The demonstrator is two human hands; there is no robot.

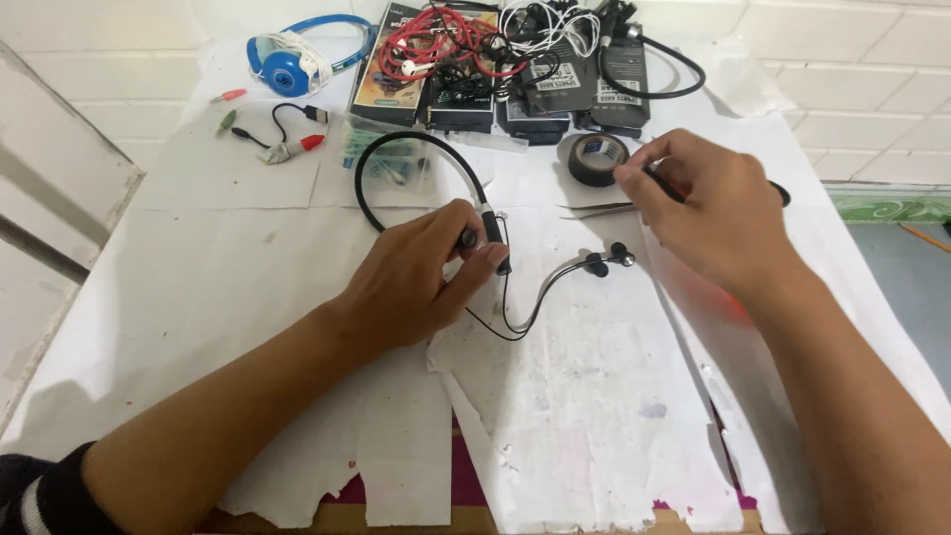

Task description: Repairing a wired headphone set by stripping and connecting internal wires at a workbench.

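A black neckband earphone set [396,144] lies on white paper in the middle of the table. My left hand [416,277] grips the two black end pieces of the neckband between thumb and fingers. Thin black wires loop down from there to two earbuds [606,260] lying to the right. My right hand [708,208] is closed around a slim black tool whose tip sticks out at the right near a roll of black tape [596,159]. A pair of metal tweezers [594,208] lies just left of that hand.
At the far edge lie blue headphones [292,61], several dark flat boxes [495,84] topped with tangled red, white and black cables, and small clip leads [282,134] at the left. Torn white paper [555,416] covers the table; a tiled wall stands behind.
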